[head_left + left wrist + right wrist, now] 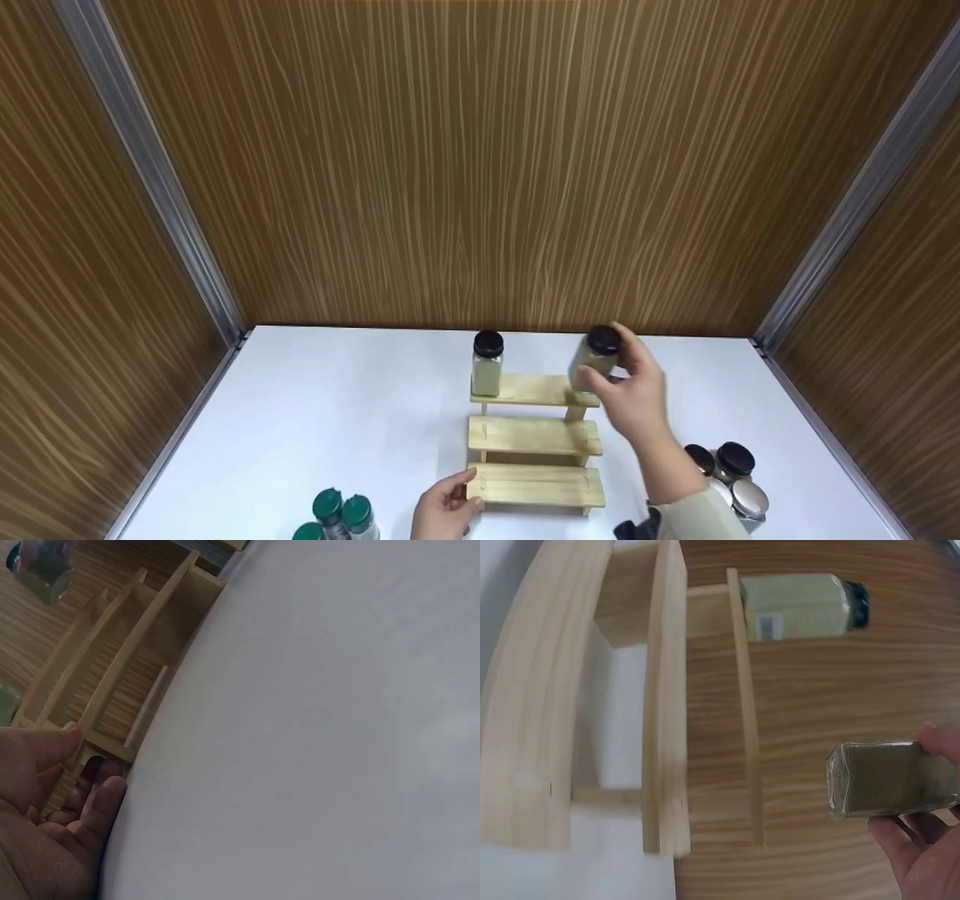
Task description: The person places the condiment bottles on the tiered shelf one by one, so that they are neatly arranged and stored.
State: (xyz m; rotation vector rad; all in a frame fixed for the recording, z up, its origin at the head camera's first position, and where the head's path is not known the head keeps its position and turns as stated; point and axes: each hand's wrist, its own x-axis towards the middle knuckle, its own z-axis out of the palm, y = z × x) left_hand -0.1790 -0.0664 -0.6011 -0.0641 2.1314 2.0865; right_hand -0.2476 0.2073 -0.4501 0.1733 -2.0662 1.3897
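My right hand [637,394] grips a square glass spice jar [885,778] with a black lid, full of greenish-brown powder. The jar is slightly tilted, its base apart from the top step in the right wrist view. Below it stands a three-step wooden rack [536,484]. At the left end of the rack's lowest step, my left hand [444,508] holds the edge between thumb and fingers; the left wrist view shows its fingers [105,802] curled there. A second black-lidded spice jar [487,371] with paler powder stands upright on the left of the top step.
Several jars with black and silver lids [750,495] cluster on the white table [360,405] at right, by my forearm. Green-capped bottles [357,514] stand at front left. Wood-grain panels [465,165] enclose the table's back and sides.
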